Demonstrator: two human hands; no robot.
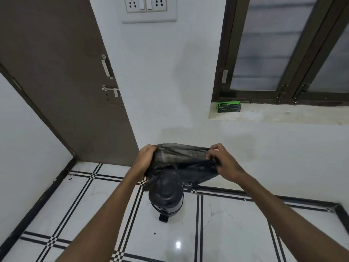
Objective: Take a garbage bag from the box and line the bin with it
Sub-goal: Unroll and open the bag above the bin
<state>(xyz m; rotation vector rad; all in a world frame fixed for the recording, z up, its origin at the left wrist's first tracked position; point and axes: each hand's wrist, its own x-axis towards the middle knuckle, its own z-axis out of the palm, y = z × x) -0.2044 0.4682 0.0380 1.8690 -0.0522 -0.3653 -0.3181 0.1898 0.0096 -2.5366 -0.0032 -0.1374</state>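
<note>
Bag (181,163) hides bin (166,197) rear; box (228,107) print unreadable.

The bin (166,199) stood on the floor (226,224) near the wall (160,82), lid shut. Above and just behind it, the bag (181,161) hung spread between 2 hands: the left hand (145,159) gripped its left edge, the right hand (222,163) its right edge, and its lower part hung down to the bin's lid. The door (56,72) stood left of the bin. The box (228,107) lay on the sill (283,114) at the window's (273,44) left end, up and right of the bag. The sockets (145,4) sat high on the wall, between door and window.
</note>
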